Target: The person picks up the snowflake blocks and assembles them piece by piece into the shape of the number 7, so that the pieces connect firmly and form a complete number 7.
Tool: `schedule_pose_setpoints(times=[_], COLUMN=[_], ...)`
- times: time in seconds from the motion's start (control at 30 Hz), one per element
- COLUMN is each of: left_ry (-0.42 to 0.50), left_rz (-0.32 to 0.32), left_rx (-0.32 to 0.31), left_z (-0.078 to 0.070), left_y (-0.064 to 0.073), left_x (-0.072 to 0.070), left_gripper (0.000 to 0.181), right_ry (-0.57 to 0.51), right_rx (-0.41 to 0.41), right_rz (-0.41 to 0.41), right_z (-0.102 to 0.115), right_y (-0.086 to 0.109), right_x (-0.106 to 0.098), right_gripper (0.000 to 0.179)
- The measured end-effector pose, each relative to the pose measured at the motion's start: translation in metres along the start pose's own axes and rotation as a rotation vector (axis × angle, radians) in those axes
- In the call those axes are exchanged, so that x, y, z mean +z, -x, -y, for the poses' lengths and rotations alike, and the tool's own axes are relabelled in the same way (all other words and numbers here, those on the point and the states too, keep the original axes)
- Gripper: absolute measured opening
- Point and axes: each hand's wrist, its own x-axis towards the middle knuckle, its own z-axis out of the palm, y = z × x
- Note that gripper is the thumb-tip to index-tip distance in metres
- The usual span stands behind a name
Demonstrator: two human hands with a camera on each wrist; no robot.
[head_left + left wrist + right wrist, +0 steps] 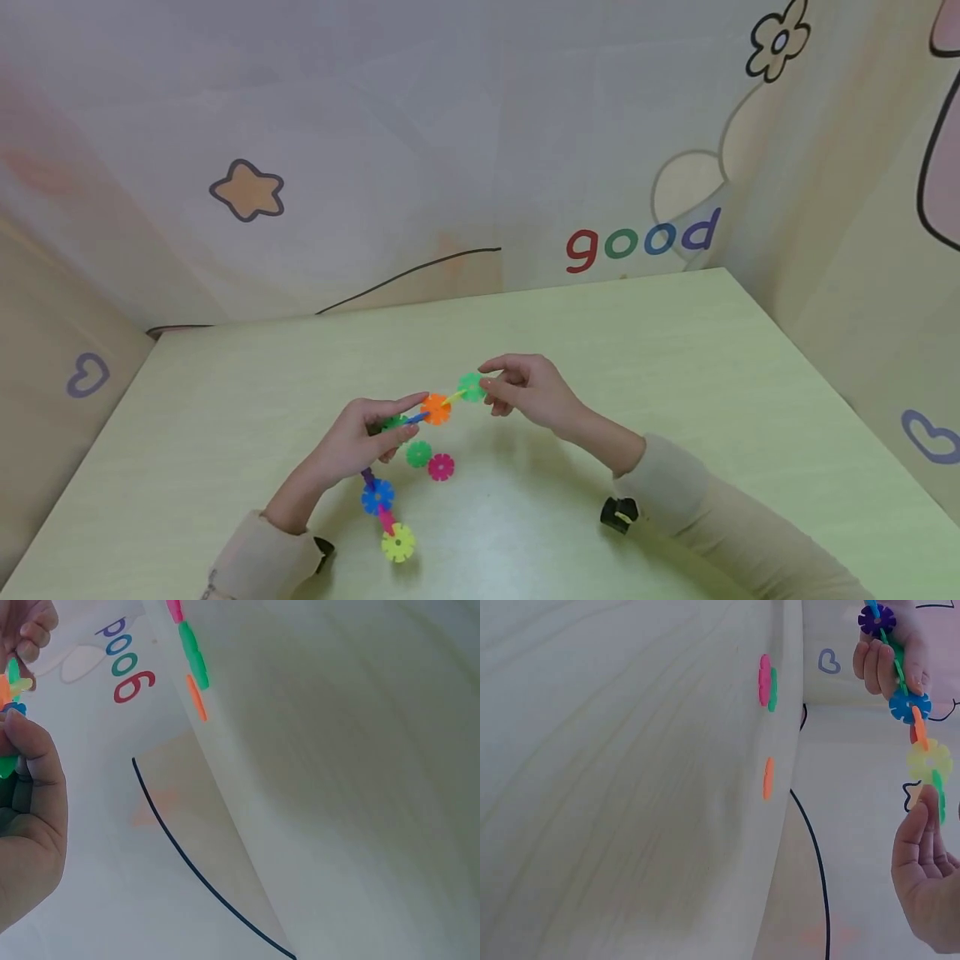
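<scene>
Notched plastic snowflake discs are slotted edge to edge into a colourful chain held above the table. My left hand [356, 437] grips the chain near its middle, around a green disc [395, 423] and a blue disc [416, 418]. An orange disc [436, 409] and a yellow disc [453, 398] follow toward the right. At that end my right hand [534, 392] pinches a light green disc [472, 387], which meets the yellow one. From the left hand the other end hangs down, with purple, blue [377, 497], pink [386, 521] and yellow-green [398, 543] discs.
A loose green disc [419, 454] and a pink disc [441, 467] lie on the table [637, 350] below the chain. The wrist views also show a loose orange disc [769, 778]. Printed cloth walls [420, 150] border the table at the back and sides.
</scene>
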Motion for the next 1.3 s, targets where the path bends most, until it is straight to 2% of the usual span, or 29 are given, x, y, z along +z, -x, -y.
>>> schedule_pose_setpoints(times=[0.2, 0.47, 0.67, 0.9, 1.07, 1.3], left_ry=[-0.007, -0.043, -0.042, -0.053, -0.061, -0.064], left_rz=[-0.031, -0.075, -0.091, -0.114, -0.115, -0.109], left_rx=[0.013, -0.043, -0.099, -0.082, -0.105, -0.125], left_z=[0.002, 0.007, 0.009, 0.015, 0.015, 0.014], left_y=[0.005, 0.012, 0.016, 0.019, 0.020, 0.021], left_x=[-0.009, -0.022, -0.032, -0.039, -0.041, -0.043], left_gripper=[0.044, 0.043, 0.045, 0.045, 0.045, 0.045], right_ry=[0.023, 0.050, 0.099, 0.221, 0.300, 0.319], right_rx=[0.060, 0.116, 0.098, 0.054, 0.047, 0.073], right_rz=[0.012, 0.091, 0.147, 0.238, 0.234, 0.253], right_z=[-0.002, -0.012, -0.016, -0.026, -0.033, -0.039], right_y=[0.001, 0.003, 0.002, 0.000, 0.000, -0.002], right_x=[-0.004, 0.001, 0.011, 0.028, 0.038, 0.049], right_gripper=[0.020, 0.021, 0.025, 0.038, 0.041, 0.041])
